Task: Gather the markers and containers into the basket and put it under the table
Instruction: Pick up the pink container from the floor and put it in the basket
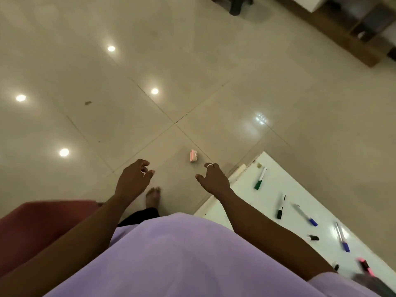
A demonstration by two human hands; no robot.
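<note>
Glossy cream floor tiles (150, 71) fill the view, ceiling lights mirrored in them, with a wooden shelf unit (351, 33) far ahead and to the right of both hands. The left hand (132, 179) hangs over the floor, fingers loosely curled, nothing in it. The right hand (214, 177) matches it, spread and empty, a ring on one finger. Between the two hands and a little beyond them, a small pink object (193, 155) lies on the tile; what it is, I can't make out. Just below the left hand, a bare foot (153, 196) stands on the floor. Left of that arm, a reddish seat (42, 228).

Now the task's things: to the right of the right hand sits a white table (276, 189), and the markers are scattered across it. Nearest the hand, a green-capped marker (260, 179). Further right and back toward the body, a black-capped marker (280, 207), then a blue-capped marker (304, 214), a loose black cap (313, 237), a second blue-capped marker (342, 236), and a red marker (366, 266), blurred at the edge. Any print on the barrels is too small to read. A lilac garment (182, 254) covers the foreground.
</note>
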